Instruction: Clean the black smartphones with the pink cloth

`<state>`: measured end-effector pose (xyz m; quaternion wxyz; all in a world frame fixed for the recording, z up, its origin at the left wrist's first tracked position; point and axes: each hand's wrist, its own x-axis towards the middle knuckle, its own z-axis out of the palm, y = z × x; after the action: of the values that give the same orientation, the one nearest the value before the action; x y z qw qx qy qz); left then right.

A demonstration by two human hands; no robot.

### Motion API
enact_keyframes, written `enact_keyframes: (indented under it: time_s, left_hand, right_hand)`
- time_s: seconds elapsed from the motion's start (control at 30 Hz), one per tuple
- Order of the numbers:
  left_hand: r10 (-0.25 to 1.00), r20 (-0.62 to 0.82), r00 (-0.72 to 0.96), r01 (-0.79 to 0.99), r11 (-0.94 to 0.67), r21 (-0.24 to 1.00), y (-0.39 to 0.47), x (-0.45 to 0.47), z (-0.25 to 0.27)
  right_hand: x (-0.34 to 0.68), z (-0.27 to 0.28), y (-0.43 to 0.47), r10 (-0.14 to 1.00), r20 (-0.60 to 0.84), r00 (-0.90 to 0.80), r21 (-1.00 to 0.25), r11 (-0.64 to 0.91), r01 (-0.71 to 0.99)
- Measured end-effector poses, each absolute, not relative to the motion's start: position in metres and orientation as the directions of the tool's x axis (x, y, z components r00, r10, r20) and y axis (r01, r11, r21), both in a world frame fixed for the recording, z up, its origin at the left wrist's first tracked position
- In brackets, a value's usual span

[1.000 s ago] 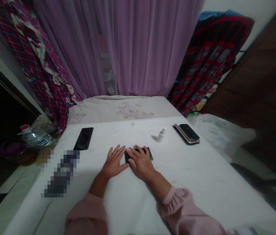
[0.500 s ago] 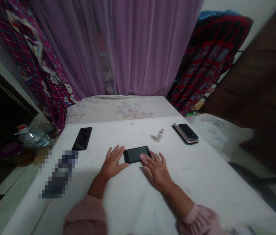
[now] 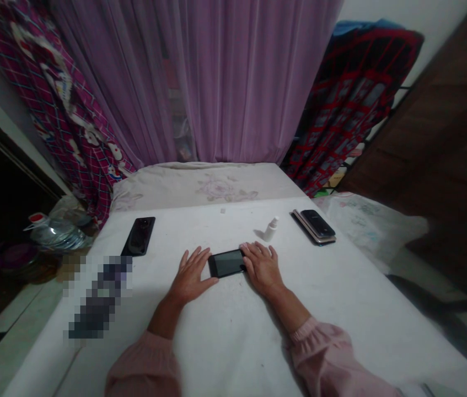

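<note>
A black smartphone [image 3: 225, 263] lies screen up on the white tablecloth, turned sideways between my hands. My left hand [image 3: 189, 275] brackets its left end, with the thumb at the near corner and the forefinger at the far corner; the other fingers are spread on the cloth. My right hand [image 3: 263, 267] covers the phone's right end. Beneath its fingertips a small pinkish wiping cloth [image 3: 243, 246] shows at the far right corner of the phone; most of it is hidden. Beyond that hand stands a small white spray bottle [image 3: 270, 230].
A dark phone [image 3: 139, 236] lies at the left, beyond a pixelated patch [image 3: 103, 298]. Stacked phones [image 3: 316, 227] sit at the right. A tiny pale square [image 3: 223, 210] lies farther back. Curtains [image 3: 237, 82] hang behind the table, and a water jug [image 3: 53, 231] stands left of it.
My right hand has slid the cloth away from me, from the screen's lower right part to the far right corner. My left hand and the phone have hardly moved.
</note>
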<state>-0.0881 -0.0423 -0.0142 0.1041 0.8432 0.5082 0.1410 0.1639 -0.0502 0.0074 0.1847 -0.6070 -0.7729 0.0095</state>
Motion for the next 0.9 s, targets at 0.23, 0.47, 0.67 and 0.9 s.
enact_keyframes:
  time_s: [0.23,0.47,0.67,0.9]
  left_hand:
    - [0.883,0.138,0.45,0.826,-0.47,0.311,-0.042,-0.089,-0.015]
    - [0.861,0.187,0.473,0.807,-0.508,0.302,-0.04,-0.092,-0.022]
    - [0.875,0.182,0.449,0.823,-0.484,0.298,-0.043,-0.089,-0.019]
    - [0.866,0.181,0.465,0.81,-0.499,0.307,-0.042,-0.091,-0.02]
  right_hand:
    - [0.181,-0.001,-0.08,0.926,0.274,-0.26,-0.212,0.322,0.923]
    - [0.171,0.002,-0.059,0.936,0.273,-0.221,-0.23,0.287,0.93]
    - [0.168,0.006,-0.059,0.937,0.265,-0.227,-0.219,0.288,0.932]
    - [0.181,0.002,-0.097,0.924,0.26,-0.282,-0.182,0.333,0.925]
